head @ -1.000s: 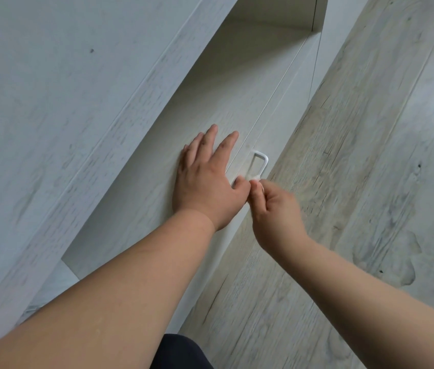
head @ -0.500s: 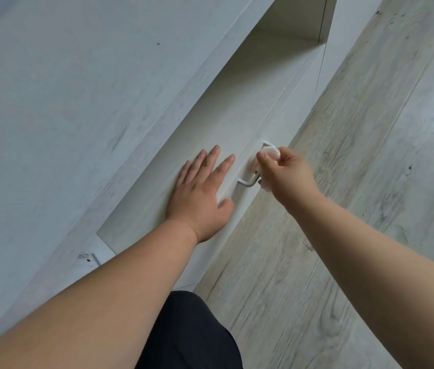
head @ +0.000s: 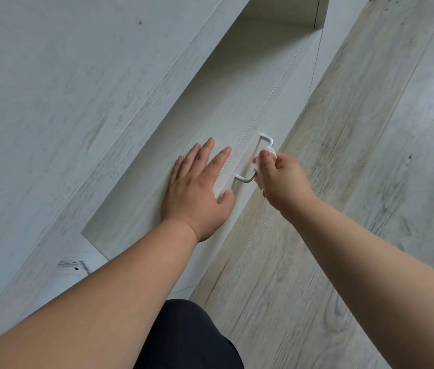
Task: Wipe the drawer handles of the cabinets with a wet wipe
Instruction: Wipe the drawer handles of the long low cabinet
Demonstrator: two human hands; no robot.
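Right hand [head: 281, 179] grips wipe [head: 269, 151] wrapped on handle [head: 265, 138]. Left hand [head: 197, 193] flat, fingers straight, pressing drawer front [head: 157, 182].

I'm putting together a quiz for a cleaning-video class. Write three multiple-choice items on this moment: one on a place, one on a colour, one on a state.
1. Where does the left hand rest?
A) flat on the cabinet panel beside the handle
B) on the floor
C) round the handle

2. What colour is the drawer handle?
A) black
B) white
C) brass

3. What is the right hand doing?
A) hanging idle
B) holding the wet wipe on the handle
C) pressing flat on the floor

Answers: 1 A, its straight fingers lie on the panel; 2 B, the bar is white; 3 B, its fingers curl round the wipe at the bar.
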